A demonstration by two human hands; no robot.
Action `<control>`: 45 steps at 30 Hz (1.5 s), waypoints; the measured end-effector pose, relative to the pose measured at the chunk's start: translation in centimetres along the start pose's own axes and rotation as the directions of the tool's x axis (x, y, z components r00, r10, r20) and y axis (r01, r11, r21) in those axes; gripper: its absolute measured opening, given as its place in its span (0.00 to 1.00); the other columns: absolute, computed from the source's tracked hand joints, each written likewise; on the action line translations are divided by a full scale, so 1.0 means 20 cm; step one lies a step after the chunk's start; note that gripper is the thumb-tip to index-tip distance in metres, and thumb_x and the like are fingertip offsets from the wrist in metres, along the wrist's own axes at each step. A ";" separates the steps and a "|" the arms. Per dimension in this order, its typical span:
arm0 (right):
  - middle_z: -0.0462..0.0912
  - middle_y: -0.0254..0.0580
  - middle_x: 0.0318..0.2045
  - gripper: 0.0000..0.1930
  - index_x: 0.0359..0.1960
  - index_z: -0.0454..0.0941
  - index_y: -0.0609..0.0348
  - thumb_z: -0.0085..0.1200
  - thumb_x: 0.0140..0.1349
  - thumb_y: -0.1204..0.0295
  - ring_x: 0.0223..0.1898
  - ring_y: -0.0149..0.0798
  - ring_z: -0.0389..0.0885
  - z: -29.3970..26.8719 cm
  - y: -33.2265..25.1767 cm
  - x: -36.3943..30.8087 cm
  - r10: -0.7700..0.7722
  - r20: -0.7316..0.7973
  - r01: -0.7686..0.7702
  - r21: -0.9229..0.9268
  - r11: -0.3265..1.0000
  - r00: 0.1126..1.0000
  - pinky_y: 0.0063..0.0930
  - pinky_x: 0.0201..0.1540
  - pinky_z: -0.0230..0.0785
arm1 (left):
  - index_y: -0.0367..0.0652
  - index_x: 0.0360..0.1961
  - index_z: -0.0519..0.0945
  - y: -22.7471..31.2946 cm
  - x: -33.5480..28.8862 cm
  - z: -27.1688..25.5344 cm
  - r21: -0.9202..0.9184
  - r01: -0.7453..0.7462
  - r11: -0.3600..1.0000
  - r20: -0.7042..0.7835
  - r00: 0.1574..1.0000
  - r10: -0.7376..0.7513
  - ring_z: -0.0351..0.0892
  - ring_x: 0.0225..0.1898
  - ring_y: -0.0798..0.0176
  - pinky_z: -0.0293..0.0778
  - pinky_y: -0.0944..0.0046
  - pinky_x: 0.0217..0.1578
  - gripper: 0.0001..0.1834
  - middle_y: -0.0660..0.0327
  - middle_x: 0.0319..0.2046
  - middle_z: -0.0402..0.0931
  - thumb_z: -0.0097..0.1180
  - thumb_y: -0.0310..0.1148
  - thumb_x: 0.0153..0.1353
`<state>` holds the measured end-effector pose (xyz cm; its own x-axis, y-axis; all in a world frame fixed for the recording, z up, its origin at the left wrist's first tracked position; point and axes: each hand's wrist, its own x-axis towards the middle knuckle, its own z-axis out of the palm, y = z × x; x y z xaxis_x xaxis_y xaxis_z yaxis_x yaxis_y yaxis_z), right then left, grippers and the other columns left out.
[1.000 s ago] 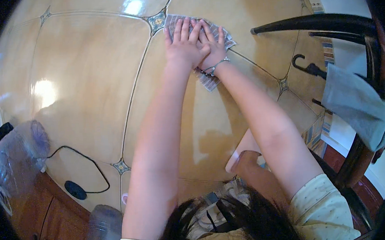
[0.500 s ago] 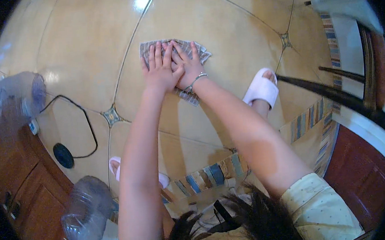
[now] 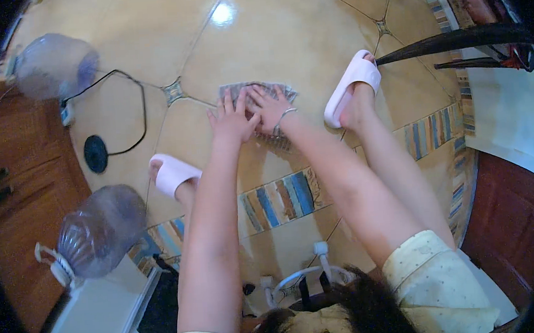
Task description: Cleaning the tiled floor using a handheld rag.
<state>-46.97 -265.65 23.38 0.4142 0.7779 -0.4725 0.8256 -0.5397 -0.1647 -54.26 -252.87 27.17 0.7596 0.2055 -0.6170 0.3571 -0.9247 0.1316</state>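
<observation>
A brown-and-white checked cloth (image 3: 286, 91) lies spread on the glossy beige tile floor (image 3: 308, 46). My left hand (image 3: 231, 120) presses on its left part with the fingers stretched and spread. Beside it, my right hand (image 3: 269, 112) lies flat on the cloth, fingers also apart, with a bracelet (image 3: 284, 117) on the wrist. The thumbs meet or nearly meet between the hands. Parts of the cloth show beyond the fingertips and below the right palm; the rest is hidden under the hands.
My feet in pink slippers (image 3: 355, 83) stand on either side. Large clear plastic bottles (image 3: 107, 224) lie at the left near a wooden cabinet (image 3: 30, 183), with a black cable and round dark base (image 3: 96, 153). Dark furniture legs (image 3: 450, 43) reach in from the right. A striped tile border (image 3: 282, 202) crosses the floor.
My view has shifted back, so the bottles, slippers and striped border sit differently in it. Both hands and the cloth have come nearer to me, closer to the striped border.
</observation>
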 end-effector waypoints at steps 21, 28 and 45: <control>0.49 0.55 0.72 0.30 0.68 0.62 0.40 0.49 0.62 0.69 0.64 0.57 0.66 -1.14 -0.50 -1.45 0.117 -0.189 -0.097 0.111 0.989 0.975 0.42 0.63 0.64 | 0.48 0.69 0.58 -0.08 -1.58 -0.45 -0.253 -0.102 0.962 -0.515 0.856 -0.044 0.74 0.56 0.47 0.66 0.45 0.57 0.40 0.48 0.56 0.73 0.55 0.46 0.56; 0.52 0.56 0.71 0.22 0.59 0.74 0.40 0.53 0.61 0.62 0.61 0.57 0.70 -0.91 -0.41 -1.45 0.212 -0.473 -0.042 0.345 0.938 0.855 0.42 0.61 0.66 | 0.52 0.71 0.53 0.04 -1.63 -0.32 -0.415 -0.112 0.903 -0.397 0.915 -0.069 0.69 0.62 0.48 0.54 0.38 0.64 0.40 0.49 0.59 0.71 0.53 0.44 0.58; 0.64 0.53 0.65 0.22 0.59 0.72 0.41 0.50 0.62 0.64 0.59 0.56 0.71 -0.92 -0.50 -1.63 0.199 -0.520 -0.021 0.328 0.945 0.831 0.41 0.60 0.68 | 0.51 0.64 0.64 0.49 -1.86 -0.39 -0.177 -0.048 0.983 -0.470 0.882 -0.041 0.76 0.55 0.50 0.59 0.40 0.61 0.33 0.51 0.50 0.79 0.54 0.43 0.57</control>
<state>-61.65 -279.69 56.36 0.7074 0.7064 0.0246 0.6456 -0.6315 -0.4293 -74.88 -267.06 57.40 0.9105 0.3698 -0.1852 0.4105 -0.8622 0.2968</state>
